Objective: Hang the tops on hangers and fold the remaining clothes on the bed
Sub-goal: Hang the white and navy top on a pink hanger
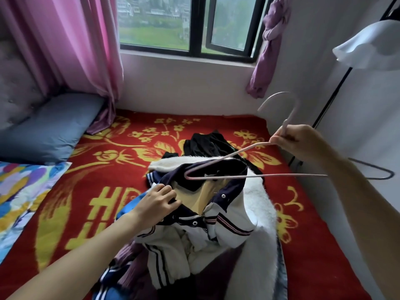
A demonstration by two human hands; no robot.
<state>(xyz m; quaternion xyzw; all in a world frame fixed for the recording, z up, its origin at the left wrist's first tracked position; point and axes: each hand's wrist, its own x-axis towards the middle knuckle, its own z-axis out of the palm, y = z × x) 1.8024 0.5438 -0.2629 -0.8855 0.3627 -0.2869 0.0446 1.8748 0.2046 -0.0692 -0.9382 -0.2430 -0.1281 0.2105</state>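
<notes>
Hanger (281, 176) is lying left-to-right over the jacket (227, 221) in the middle of the bed (108, 169), left tip aiming into the collar (173, 179). We're pinching its neck with our right hand (296, 141), left hand (160, 200) gripping the collar open.

The right hand (303, 141) is holding a pink hanger (227, 161) by its neck above the clothes pile. The left hand (158, 200) is gripping the navy collar of a white jacket (227, 221) lying on the red bed (86, 213).

Left hand (159, 201) low, arm outstretched, fingers curled gripping jacket (229, 221) collar. Right hand (296, 141) raised, pinching hanger (249, 176) neck.
</notes>
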